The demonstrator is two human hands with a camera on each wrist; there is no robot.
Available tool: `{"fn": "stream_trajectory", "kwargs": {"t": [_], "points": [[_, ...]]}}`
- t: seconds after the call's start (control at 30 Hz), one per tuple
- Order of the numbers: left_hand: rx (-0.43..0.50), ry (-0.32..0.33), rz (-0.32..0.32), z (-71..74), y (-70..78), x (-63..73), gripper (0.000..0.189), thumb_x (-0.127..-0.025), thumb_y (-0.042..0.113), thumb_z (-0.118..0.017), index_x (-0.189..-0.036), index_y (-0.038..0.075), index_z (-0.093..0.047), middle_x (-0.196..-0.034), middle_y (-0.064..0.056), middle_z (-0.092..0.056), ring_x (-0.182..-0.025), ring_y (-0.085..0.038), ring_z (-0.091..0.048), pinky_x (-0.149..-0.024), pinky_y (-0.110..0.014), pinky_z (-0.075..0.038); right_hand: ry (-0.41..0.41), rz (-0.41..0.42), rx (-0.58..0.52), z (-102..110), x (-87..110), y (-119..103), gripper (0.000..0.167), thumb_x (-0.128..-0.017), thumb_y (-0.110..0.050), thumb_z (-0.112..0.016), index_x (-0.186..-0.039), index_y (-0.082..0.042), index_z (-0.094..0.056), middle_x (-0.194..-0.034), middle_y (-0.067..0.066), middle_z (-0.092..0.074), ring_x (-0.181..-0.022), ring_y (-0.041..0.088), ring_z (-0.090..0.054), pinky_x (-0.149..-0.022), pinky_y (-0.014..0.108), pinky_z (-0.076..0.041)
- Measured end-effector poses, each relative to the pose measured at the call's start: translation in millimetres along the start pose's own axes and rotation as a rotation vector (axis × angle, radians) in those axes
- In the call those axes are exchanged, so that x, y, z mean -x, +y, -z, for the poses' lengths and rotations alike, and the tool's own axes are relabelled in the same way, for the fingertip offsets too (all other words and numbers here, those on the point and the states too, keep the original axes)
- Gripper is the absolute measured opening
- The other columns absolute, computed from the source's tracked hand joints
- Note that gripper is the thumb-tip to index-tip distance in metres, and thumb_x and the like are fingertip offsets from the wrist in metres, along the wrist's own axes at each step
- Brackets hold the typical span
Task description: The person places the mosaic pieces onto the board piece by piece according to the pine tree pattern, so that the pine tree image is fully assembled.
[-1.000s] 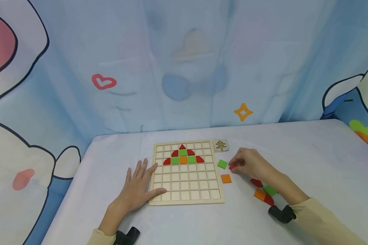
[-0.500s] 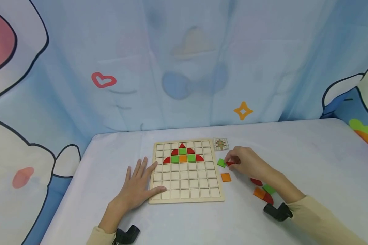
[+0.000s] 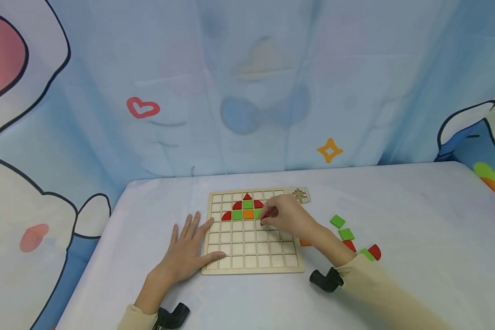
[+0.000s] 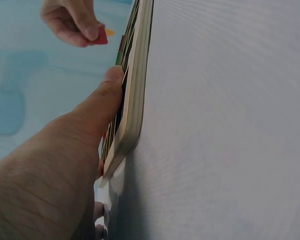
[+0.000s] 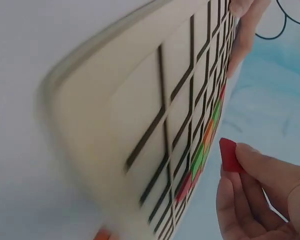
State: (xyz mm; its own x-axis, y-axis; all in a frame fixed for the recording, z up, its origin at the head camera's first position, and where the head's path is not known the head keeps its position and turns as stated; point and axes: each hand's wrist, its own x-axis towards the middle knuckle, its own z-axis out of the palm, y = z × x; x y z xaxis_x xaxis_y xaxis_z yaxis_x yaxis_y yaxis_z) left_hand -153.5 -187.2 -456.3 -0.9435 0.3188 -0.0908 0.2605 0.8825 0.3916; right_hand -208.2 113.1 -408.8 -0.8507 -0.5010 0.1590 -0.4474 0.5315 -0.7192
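Observation:
A light wooden grid board (image 3: 251,271) lies on the white table. In its upper rows, red, green and orange tiles (image 3: 248,214) form a stepped shape topped by a red triangle tile (image 3: 247,196). My left hand (image 3: 181,254) rests with spread fingers along the board's left edge, thumb over the lower-left corner. My right hand (image 3: 286,216) pinches a small red tile (image 5: 230,155) between thumb and fingers, over the board just below the right end of the colored rows. In the left wrist view the same red tile (image 4: 101,36) shows at the right fingertips.
A small pattern card (image 3: 300,195) lies by the board's upper right corner, and an orange tile (image 3: 305,242) by its right edge, partly behind the wrist. Several loose green tiles (image 3: 337,221) and red tiles (image 3: 375,252) are scattered further right. A blue curtain (image 3: 255,151) hangs behind.
My right hand has carried the red tile left, from beside the board to over it, uncovering loose tiles on the right. The left hand has stayed in place.

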Motion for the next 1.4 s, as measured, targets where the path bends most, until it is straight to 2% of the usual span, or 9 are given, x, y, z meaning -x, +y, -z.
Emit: {"fn": "stream_trajectory", "kwargs": {"t": [0.27, 0.47, 0.6, 0.87, 1.13, 1.4], "points": [[0.005, 0.008, -0.005, -0.5, -1.1, -1.1, 0.094, -0.095, 0.068, -0.062, -0.167, 0.018, -0.029, -0.174, -0.019, -0.011, -0.161, -0.04, 0.0, -0.123, -0.07, 0.003, 0.001, 0.015, -0.029, -31, -25.7, -13, 0.004, -0.087, 0.004, -0.081, -0.089, 0.0, -0.082, -0.085, 0.004, -0.074, -0.076, 0.013, -0.068, -0.067, 0.023, -0.056], [0.008, 0.016, -0.009, -0.5, -1.0, -0.8, 0.093, -0.095, 0.067, -0.063, -0.167, 0.018, -0.03, -0.174, -0.019, -0.012, -0.161, -0.04, -0.001, -0.122, -0.071, 0.002, -0.022, 0.0, -0.003, -43, -34.5, -12, 0.008, -0.09, 0.005, -0.078, -0.093, 0.0, -0.082, -0.093, 0.007, -0.075, -0.082, 0.015, -0.068, -0.07, 0.023, -0.056], [0.01, 0.017, -0.01, -0.1, -0.3, -0.9, 0.093, -0.094, 0.067, -0.064, -0.166, 0.017, -0.031, -0.174, -0.019, -0.012, -0.161, -0.041, -0.001, -0.122, -0.071, 0.001, -0.043, 0.005, 0.023, -45, -35.5, -12, 0.012, -0.091, 0.007, -0.075, -0.094, -0.001, -0.083, -0.095, 0.009, -0.075, -0.084, 0.015, -0.067, -0.071, 0.023, -0.055], [0.009, 0.015, -0.007, 1.1, -0.8, -0.4, 0.093, -0.095, 0.066, -0.064, -0.167, 0.018, -0.03, -0.174, -0.019, -0.011, -0.161, -0.04, -0.001, -0.122, -0.07, 0.002, -0.096, 0.074, 0.109, -46, -39.0, -17, 0.014, -0.092, 0.01, -0.073, -0.097, 0.002, -0.082, -0.099, 0.012, -0.076, -0.093, 0.025, -0.071, -0.074, 0.025, -0.056], [0.012, 0.017, -0.008, 0.7, -0.5, -0.1, 0.093, -0.094, 0.066, -0.064, -0.166, 0.018, -0.031, -0.174, -0.019, -0.012, -0.161, -0.04, -0.001, -0.122, -0.07, 0.002, -0.153, 0.162, 0.232, -46, -43.4, -21, 0.014, -0.091, 0.012, -0.074, -0.095, 0.002, -0.083, -0.095, 0.011, -0.079, -0.094, 0.026, -0.074, -0.078, 0.026, -0.06], [0.001, 0.017, -0.002, 1.5, 0.6, 0.7, 0.093, -0.094, 0.067, -0.064, -0.166, 0.017, -0.032, -0.174, -0.02, -0.013, -0.161, -0.04, -0.003, -0.123, -0.07, 0.0, -0.165, 0.125, 0.315, -49, -43.2, -25, 0.012, -0.091, 0.007, -0.076, -0.097, 0.0, -0.083, -0.096, 0.011, -0.078, -0.1, 0.029, -0.072, -0.087, 0.034, -0.06]]}}
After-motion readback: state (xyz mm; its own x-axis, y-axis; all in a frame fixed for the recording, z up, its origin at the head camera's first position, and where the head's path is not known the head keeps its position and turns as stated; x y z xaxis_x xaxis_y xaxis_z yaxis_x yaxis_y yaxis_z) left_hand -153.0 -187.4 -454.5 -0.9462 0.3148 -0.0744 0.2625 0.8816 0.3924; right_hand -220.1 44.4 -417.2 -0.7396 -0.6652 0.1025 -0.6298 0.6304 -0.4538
